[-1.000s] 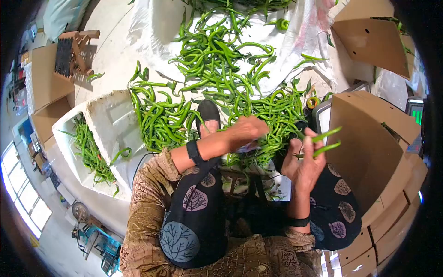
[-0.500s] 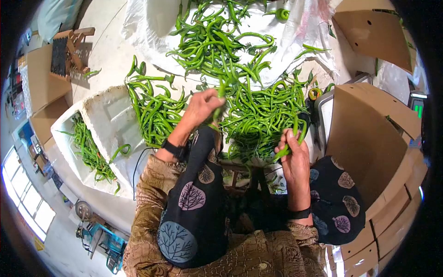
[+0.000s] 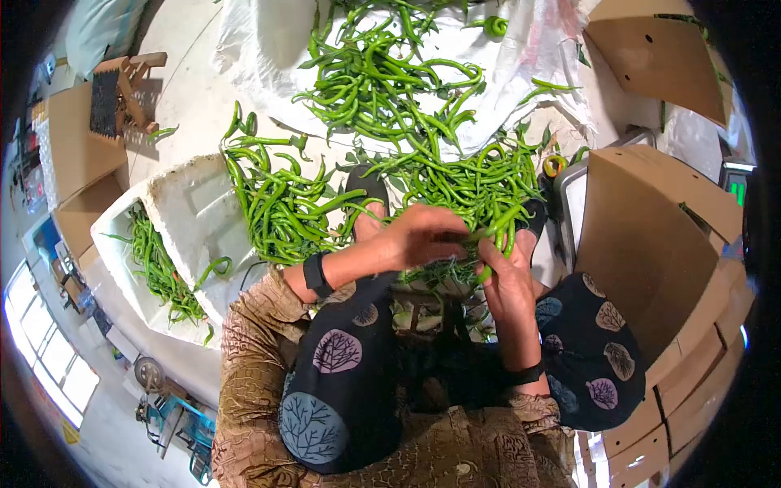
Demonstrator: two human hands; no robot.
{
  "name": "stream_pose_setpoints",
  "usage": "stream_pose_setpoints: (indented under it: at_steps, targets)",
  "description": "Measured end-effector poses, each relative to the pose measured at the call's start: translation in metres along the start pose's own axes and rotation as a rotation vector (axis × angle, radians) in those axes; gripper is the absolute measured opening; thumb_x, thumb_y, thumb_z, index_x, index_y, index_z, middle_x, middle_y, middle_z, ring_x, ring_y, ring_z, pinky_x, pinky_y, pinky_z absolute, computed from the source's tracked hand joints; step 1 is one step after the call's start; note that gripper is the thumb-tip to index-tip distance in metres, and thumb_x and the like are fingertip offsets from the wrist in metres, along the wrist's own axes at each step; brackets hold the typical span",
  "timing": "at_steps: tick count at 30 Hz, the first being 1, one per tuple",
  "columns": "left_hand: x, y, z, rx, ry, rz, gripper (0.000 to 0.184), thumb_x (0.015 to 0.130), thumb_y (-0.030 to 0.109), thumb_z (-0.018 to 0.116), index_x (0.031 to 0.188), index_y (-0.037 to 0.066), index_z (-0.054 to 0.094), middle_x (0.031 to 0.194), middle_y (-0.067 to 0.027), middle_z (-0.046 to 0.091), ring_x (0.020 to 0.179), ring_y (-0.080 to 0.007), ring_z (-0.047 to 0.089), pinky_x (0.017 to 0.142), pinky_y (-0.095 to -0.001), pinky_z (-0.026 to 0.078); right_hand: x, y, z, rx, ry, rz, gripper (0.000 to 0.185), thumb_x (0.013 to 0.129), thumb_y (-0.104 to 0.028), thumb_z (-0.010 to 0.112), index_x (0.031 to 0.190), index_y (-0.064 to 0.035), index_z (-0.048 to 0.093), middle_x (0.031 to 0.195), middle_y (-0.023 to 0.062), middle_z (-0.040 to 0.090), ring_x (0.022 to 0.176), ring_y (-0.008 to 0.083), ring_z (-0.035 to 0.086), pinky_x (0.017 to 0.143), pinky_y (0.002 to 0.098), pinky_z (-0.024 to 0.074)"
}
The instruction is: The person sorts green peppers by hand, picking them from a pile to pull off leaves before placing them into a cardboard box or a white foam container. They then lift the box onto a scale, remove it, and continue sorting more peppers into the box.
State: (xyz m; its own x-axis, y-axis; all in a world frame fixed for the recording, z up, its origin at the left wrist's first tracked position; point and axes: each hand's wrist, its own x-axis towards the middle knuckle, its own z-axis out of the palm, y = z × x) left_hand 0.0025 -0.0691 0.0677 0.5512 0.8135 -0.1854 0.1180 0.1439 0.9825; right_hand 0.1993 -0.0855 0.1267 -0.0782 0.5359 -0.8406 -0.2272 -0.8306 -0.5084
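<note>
My right hand (image 3: 508,285) is closed around a few long green chili peppers (image 3: 506,224), which stick up past the thumb and fingers. Close on its left, my left hand (image 3: 427,232) reaches across with its fingertips near those peppers. Motion smears its fingers, so whether it grips one is unclear. Both hands are over the near side of a large chili pile (image 3: 480,175) between my feet. Another chili pile (image 3: 281,203) lies to the left, with a few peppers jutting from its right side.
Beyond the piles, more chilies (image 3: 374,77) lie on a white sheet (image 3: 521,57). At left stand white foam boxes (image 3: 183,203), one with chilies inside. A cardboard box (image 3: 643,244) stands at right, near a scale display (image 3: 738,191). A small wooden stool (image 3: 126,93) is at upper left.
My left hand has swung right and toward me, from the gap between the piles to beside my right hand. My right hand has shifted slightly left, still holding chilies.
</note>
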Motion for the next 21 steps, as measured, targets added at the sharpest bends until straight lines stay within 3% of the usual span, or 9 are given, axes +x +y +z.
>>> stream_pose_setpoints:
  at_steps: [3, 9, 12, 13, 15, 17, 19, 20, 21]
  targets:
    - [0.005, 0.0, -0.002, -0.159, 0.036, 0.04, 0.028, 0.076, 0.005, 0.077, 0.102, 0.001, 0.065, 0.084, -0.0123, 0.065, 0.081, -0.0262, 0.064, 0.069, -0.0372, 0.048, 0.001, -0.004, -0.001, -0.036, 0.033, -0.045, 0.027, 0.089, -0.017, 0.068, 0.111, -0.0036, 0.061, 0.092, -0.0014, 0.06, 0.076, 0.0083, 0.053, 0.067, 0.0229, 0.0406]
    - [0.008, 0.022, -0.01, -0.1, -0.093, -0.11, 0.032, 0.075, 0.005, 0.077, 0.105, 0.003, 0.066, 0.09, -0.0097, 0.067, 0.081, -0.0225, 0.064, 0.072, -0.0334, 0.049, 0.003, -0.002, 0.001, 0.073, -0.047, -0.066, 0.03, 0.092, -0.025, 0.064, 0.113, -0.0038, 0.061, 0.101, 0.0004, 0.062, 0.09, 0.0109, 0.056, 0.081, 0.0242, 0.042]
    - [0.015, 0.012, -0.018, -0.09, -0.015, -0.079, 0.023, 0.086, 0.016, 0.067, 0.105, 0.003, 0.066, 0.089, -0.0085, 0.067, 0.082, -0.0169, 0.063, 0.075, -0.0298, 0.049, 0.003, -0.01, -0.006, 0.108, -0.043, -0.073, 0.027, 0.096, -0.02, 0.058, 0.116, -0.0027, 0.06, 0.107, 0.0023, 0.063, 0.094, 0.0115, 0.056, 0.082, 0.0249, 0.0411]
    - [0.013, 0.007, -0.019, -0.178, 0.062, -0.264, 0.024, 0.089, 0.02, 0.064, 0.107, 0.003, 0.066, 0.089, -0.0065, 0.067, 0.083, -0.0142, 0.061, 0.077, -0.0295, 0.049, 0.004, -0.012, -0.008, 0.081, -0.02, -0.085, 0.026, 0.097, -0.018, 0.056, 0.118, -0.0024, 0.06, 0.109, 0.0027, 0.064, 0.096, 0.0115, 0.055, 0.083, 0.0249, 0.0406]
    - [0.016, 0.001, -0.024, -0.265, 0.213, -0.376, 0.026, 0.088, 0.019, 0.066, 0.109, 0.004, 0.065, 0.092, -0.0056, 0.067, 0.088, -0.0126, 0.06, 0.078, -0.0287, 0.049, 0.005, -0.01, -0.011, 0.089, -0.039, -0.099, 0.026, 0.096, -0.015, 0.055, 0.119, -0.0023, 0.06, 0.111, 0.0028, 0.064, 0.098, 0.0108, 0.054, 0.083, 0.0247, 0.0397]
    - [0.019, -0.005, -0.02, -0.244, 0.253, -0.252, 0.03, 0.088, 0.023, 0.067, 0.111, 0.005, 0.064, 0.098, -0.0083, 0.065, 0.086, -0.0139, 0.059, 0.076, -0.0284, 0.05, 0.006, -0.007, -0.008, 0.028, -0.08, -0.135, 0.025, 0.095, -0.013, 0.056, 0.118, -0.0025, 0.061, 0.111, 0.0018, 0.063, 0.098, 0.0097, 0.053, 0.082, 0.0246, 0.039]
    - [0.026, 0.007, -0.014, -0.028, 0.094, -0.049, 0.034, 0.086, 0.026, 0.07, 0.113, 0.007, 0.064, 0.098, -0.0079, 0.062, 0.086, -0.0136, 0.058, 0.071, -0.0283, 0.049, 0.005, -0.006, -0.005, -0.038, -0.1, -0.14, 0.026, 0.094, -0.014, 0.059, 0.117, -0.0024, 0.062, 0.106, 0.0004, 0.063, 0.093, 0.0087, 0.053, 0.08, 0.0238, 0.0398]
    - [0.028, 0.001, -0.003, -0.152, 0.1, -0.045, 0.033, 0.085, 0.029, 0.071, 0.108, 0.008, 0.063, 0.096, -0.0059, 0.06, 0.081, -0.0143, 0.057, 0.067, -0.0279, 0.048, 0.005, -0.004, -0.004, -0.134, -0.062, -0.114, 0.026, 0.094, -0.015, 0.06, 0.117, -0.0022, 0.062, 0.103, 0.0, 0.063, 0.091, 0.0086, 0.054, 0.079, 0.0235, 0.0407]
    - [0.03, 0.003, -0.002, -0.036, 0.033, -0.017, 0.029, 0.085, 0.03, 0.071, 0.1, 0.007, 0.062, 0.09, -0.0041, 0.061, 0.074, -0.014, 0.055, 0.061, -0.0289, 0.046, 0.005, -0.001, -0.002, -0.229, -0.029, -0.086, 0.027, 0.094, -0.017, 0.061, 0.116, -0.0021, 0.062, 0.1, -0.0005, 0.063, 0.089, 0.0085, 0.055, 0.078, 0.0232, 0.0416]
